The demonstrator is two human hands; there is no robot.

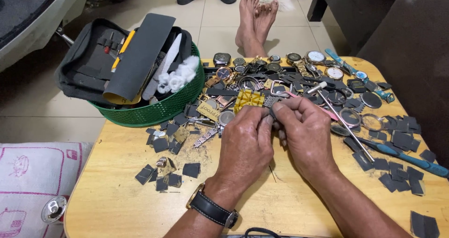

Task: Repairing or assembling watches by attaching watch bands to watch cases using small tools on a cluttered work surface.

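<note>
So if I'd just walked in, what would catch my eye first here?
Probably the two hands at the middle of the wooden table: the left hand and right hand pinch a small dark piece between their fingertips. Behind them lies a dense heap of watches and metal parts along the far edge, with dark sandpaper scraps scattered around. At the far left stands a green basket stuffed with a tool case.

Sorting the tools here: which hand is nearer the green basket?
Left. The left hand sits just right of the green basket; the right hand lies farther right, beyond it.
</note>
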